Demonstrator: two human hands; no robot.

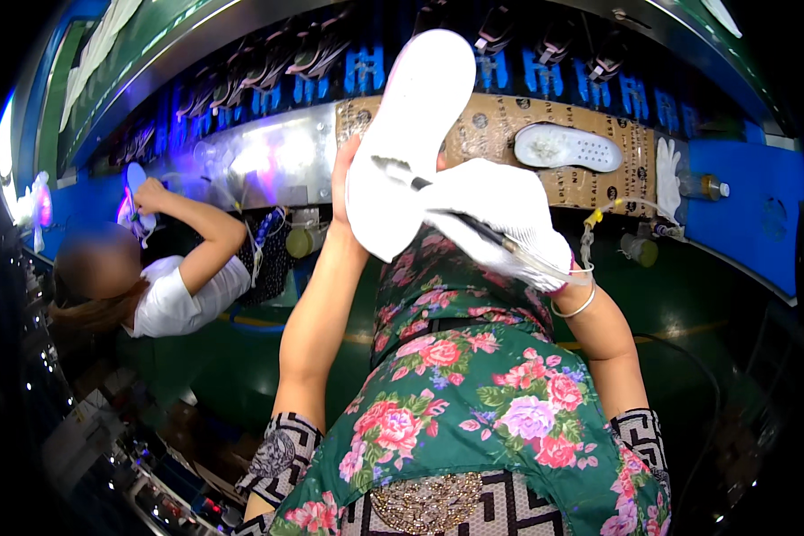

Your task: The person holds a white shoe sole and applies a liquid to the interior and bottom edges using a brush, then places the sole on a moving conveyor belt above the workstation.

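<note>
A white shoe sole is held up over the workbench, its long side tilted toward the upper right. My left hand is bare and grips the sole along its left edge, with most of the fingers hidden beneath. My right hand wears a white knit glove and is closed around a slim dark-handled brush. The brush's dark bristle tip lies against the middle of the sole. A clear thin tube runs back from the brush past my right wrist. Another white sole, with small holes, lies on the bench to the right.
Brown printed cardboard covers the bench. At right are a white glove, a clear bottle and a blue surface. Dark shoes on blue holders line the far side. A co-worker handles a shoe at left.
</note>
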